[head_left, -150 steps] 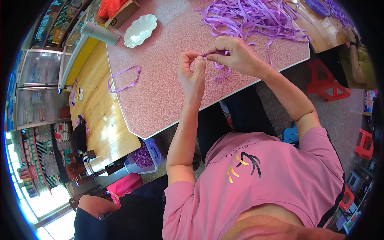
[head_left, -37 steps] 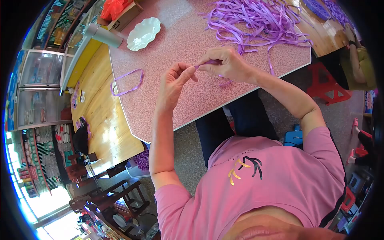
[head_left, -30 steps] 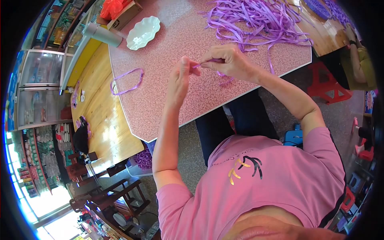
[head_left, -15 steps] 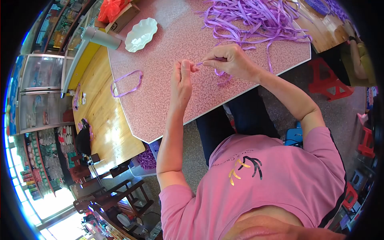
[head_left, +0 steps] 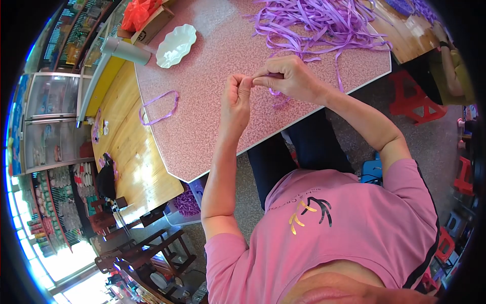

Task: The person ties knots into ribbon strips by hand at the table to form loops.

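Observation:
Both my hands meet above the pink speckled table (head_left: 202, 126), fingertips touching. My right hand (head_left: 292, 78) is closed in a pinch on a thin purple ribbon (head_left: 276, 76). More of that colour, a ribbon tail (head_left: 281, 101), shows just below the hand. My left hand (head_left: 237, 104) is closed too, thumb and fingers pressed together at the right fingertips; the ribbon's end between them is hidden. Over to the left lies a loop of purple ribbon (head_left: 175, 105). A large tangled heap of purple ribbons (head_left: 319, 25) covers the far right of the table.
A white scalloped dish (head_left: 174, 45) and a silver flask (head_left: 125, 50) stand at the far left, near a cardboard box (head_left: 152, 24) with a red plastic bag (head_left: 140, 14). A red stool (head_left: 412, 101) is on the right, by another person's arm (head_left: 452, 71).
My left hand has moved right and closed up against my right fingertips. The bit of ribbon that showed between the hands is now covered.

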Motion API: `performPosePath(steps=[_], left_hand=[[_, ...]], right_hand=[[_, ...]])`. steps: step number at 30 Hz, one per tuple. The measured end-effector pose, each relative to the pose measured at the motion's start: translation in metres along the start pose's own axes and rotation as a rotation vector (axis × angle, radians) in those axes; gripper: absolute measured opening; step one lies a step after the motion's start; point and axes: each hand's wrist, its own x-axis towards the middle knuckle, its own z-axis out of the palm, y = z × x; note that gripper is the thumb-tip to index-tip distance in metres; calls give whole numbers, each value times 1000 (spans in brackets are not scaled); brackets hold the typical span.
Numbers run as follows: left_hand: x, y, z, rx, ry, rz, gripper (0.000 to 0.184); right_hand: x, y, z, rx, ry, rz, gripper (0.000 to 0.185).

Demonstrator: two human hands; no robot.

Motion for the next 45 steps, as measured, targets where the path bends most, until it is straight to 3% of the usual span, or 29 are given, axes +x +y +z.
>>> performPosePath(steps=[3,10,16,19,21,24,34,36,42,45], left_hand=[[1,-1,4,-187,11,-17,29],[4,2,5,-95,-70,-148,38],[4,-9,10,32,66,37,32],[0,-6,7,-124,45,-6,26],[-1,-4,5,-351,-19,-82,17],[-3,-4,-2,-389,-45,-127,11],[-4,9,0,-507,-64,-172,13],[-5,8,2,-624,-24,-202,12],[-4,8,5,-914,109,-175,11],[-2,5,11,-776,212,-114,9]], right_hand=[[2,-3,1,16,33,-45,13],[0,-3,-1,-110,52,-171,11],[-3,7,-4,-185,92,-210,13],[-2,4,-11,-205,51,-174,14],[0,-1,-17,24,-74,195,17],[6,1,-22,168,-123,263,19],[15,11,-9,328,-34,262,19],[15,10,-8,501,-14,420,18],[5,14,4,766,5,534,18],[-1,11,14,710,56,422,19]])
